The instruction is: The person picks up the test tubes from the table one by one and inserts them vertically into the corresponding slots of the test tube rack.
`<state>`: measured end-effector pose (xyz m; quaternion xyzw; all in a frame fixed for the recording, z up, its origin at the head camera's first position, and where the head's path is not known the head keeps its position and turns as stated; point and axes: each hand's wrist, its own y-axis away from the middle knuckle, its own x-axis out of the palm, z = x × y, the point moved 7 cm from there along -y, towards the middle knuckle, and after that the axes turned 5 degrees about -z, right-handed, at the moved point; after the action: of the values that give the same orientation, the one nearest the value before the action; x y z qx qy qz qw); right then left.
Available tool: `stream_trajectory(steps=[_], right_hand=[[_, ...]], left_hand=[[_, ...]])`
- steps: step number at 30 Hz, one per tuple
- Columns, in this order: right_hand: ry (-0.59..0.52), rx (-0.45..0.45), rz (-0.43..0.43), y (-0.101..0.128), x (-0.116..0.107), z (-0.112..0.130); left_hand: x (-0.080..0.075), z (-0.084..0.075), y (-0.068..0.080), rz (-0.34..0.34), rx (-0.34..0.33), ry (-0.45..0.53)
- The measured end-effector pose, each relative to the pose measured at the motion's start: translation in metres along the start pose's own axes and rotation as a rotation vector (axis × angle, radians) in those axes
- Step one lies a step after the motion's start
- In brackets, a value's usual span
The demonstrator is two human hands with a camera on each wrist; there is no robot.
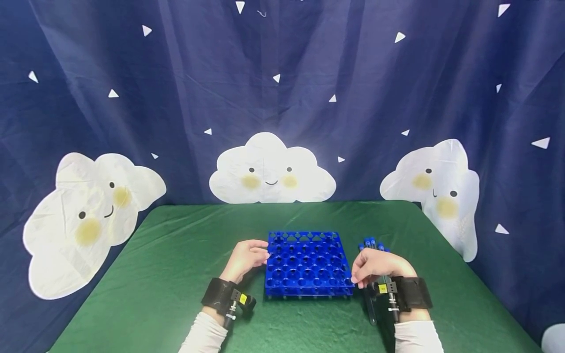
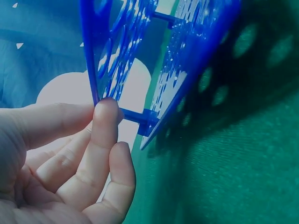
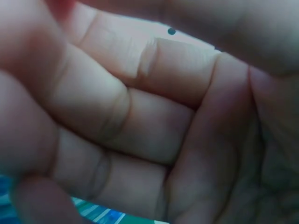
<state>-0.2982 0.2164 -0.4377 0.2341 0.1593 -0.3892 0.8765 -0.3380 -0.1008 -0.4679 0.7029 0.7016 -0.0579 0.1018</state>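
Note:
A blue two-tier test tube rack [image 1: 304, 264], with rows of round holes, is in the middle of the green table. My left hand [image 1: 247, 257] pinches its left edge between thumb and fingers; the left wrist view shows the fingertips [image 2: 106, 109] on the upper tier. At the rack's right edge, near the front corner, my right hand [image 1: 379, 264] grips with curled fingers. Those fingers [image 3: 154, 126] fill the right wrist view and hide their contact with the rack. Several blue-capped test tubes [image 1: 372, 242] lie partly hidden behind and under the right hand.
The green cloth-covered table [image 1: 190, 235] spreads out around the rack. Behind it hangs a dark blue curtain [image 1: 309, 59] with white clouds and small triangles. A tube's rounded end [image 1: 372, 314] sticks out in front of the right wrist.

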Motion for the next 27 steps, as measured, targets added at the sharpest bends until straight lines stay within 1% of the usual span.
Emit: stream_trajectory(steps=[9,14,18,22,27], right_hand=[[-0.024,0.011,0.048,-0.005,0.007,-0.008],[-0.036,0.023,0.036,-0.005,0.006,-0.007],[-0.020,0.027,0.003,-0.003,0.003,-0.004],[0.005,0.018,-0.041,0.002,-0.004,-0.001],[0.016,0.016,-0.130,0.009,-0.016,0.001]], left_hand=[[0.002,0.005,-0.001,-0.010,-0.008,-0.007],[0.001,0.007,0.000,-0.009,-0.022,-0.018],[0.002,0.010,-0.001,0.007,-0.038,-0.015],[0.003,0.009,-0.001,0.034,-0.040,-0.023],[0.002,0.009,0.004,0.056,-0.064,-0.041]])
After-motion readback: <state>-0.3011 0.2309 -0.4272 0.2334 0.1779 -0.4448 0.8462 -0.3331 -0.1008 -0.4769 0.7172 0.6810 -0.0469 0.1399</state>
